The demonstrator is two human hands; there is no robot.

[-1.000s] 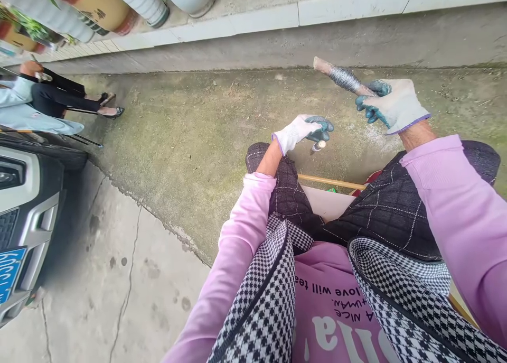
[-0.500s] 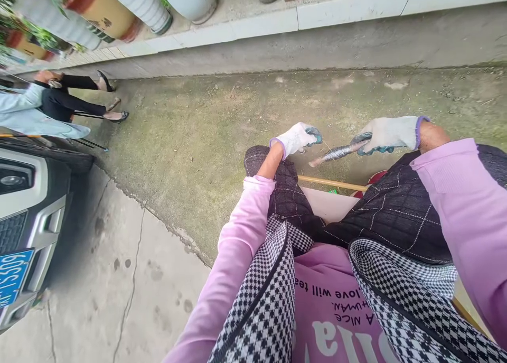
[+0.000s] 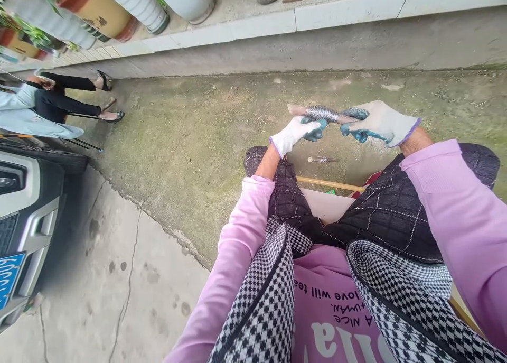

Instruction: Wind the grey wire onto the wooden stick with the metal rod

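Observation:
My right hand (image 3: 382,122), in a white glove with blue-green coated fingers, is closed around one end of a wooden stick (image 3: 297,109). Silvery wire (image 3: 322,113) is wound thickly about the stick's middle. Just below the winding is my left hand (image 3: 301,133), gloved alike, its thumb and fingers pinched together. The loose strand at those fingertips is too fine to make out now. On the ground below both hands lies a smaller stick (image 3: 322,159) with a pale end and wire around it.
A yellowish rod (image 3: 328,183) crosses between my knees. At the left, a seated person (image 3: 51,101) is beside a parked car (image 3: 27,210). Potted plants (image 3: 97,9) line a tiled ledge (image 3: 257,27) along the far side of the concrete ground (image 3: 178,141).
My right hand has raised the stick and moved it left, over my left hand. The smaller stick on the ground now shows. My left hand has turned slightly, closer to the winding.

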